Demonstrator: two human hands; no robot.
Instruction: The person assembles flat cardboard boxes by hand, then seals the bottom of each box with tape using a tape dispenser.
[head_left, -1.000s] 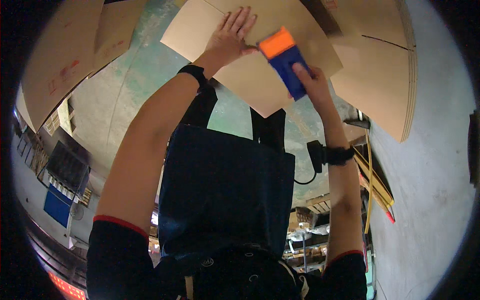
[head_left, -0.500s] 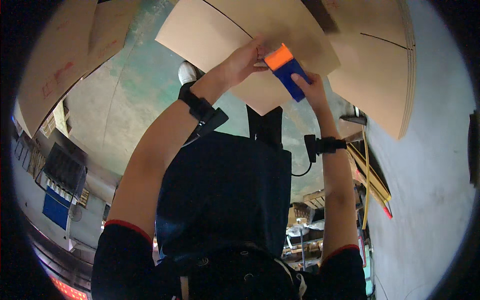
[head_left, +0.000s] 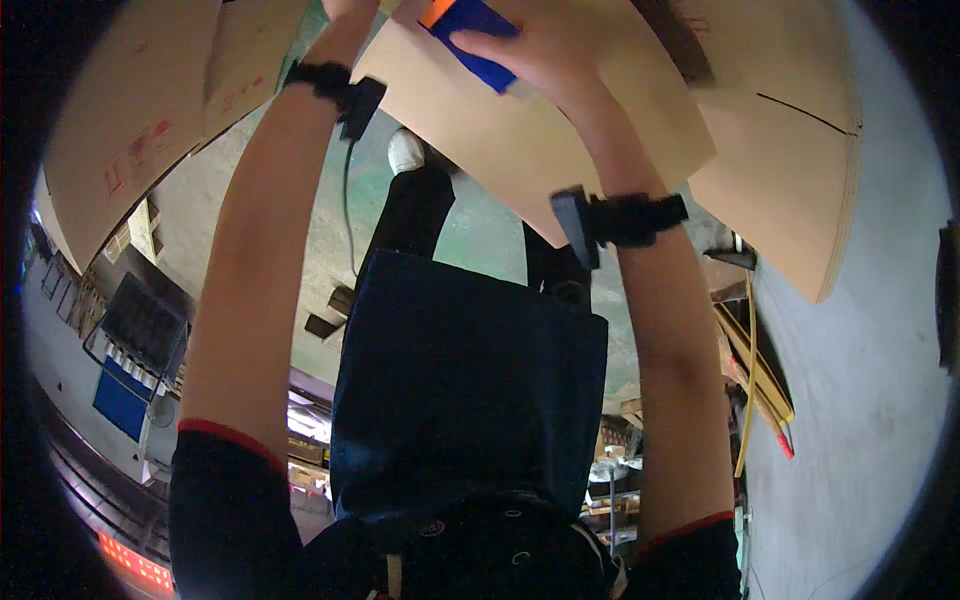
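Head view, from left to right: flat cardboard sheets [head_left: 130, 120] lie along the upper left edge. Next comes the left forearm, rising to the top rim with a black wrist strap [head_left: 330, 82]; the left hand [head_left: 348, 8] is almost wholly cut off by the rim, so I cannot tell whether it is spread or closed. A dark blue apron [head_left: 465, 380] hangs in the middle. Right of it, the right hand [head_left: 530, 45] is closed around a blue tool with an orange end [head_left: 470, 30], pressing it against a large tan cardboard sheet [head_left: 560, 140]. A black wristband [head_left: 625, 218] circles the right wrist. More cardboard [head_left: 790, 150] sits further right, above yellow strips [head_left: 750, 370] on the grey floor [head_left: 860, 430].
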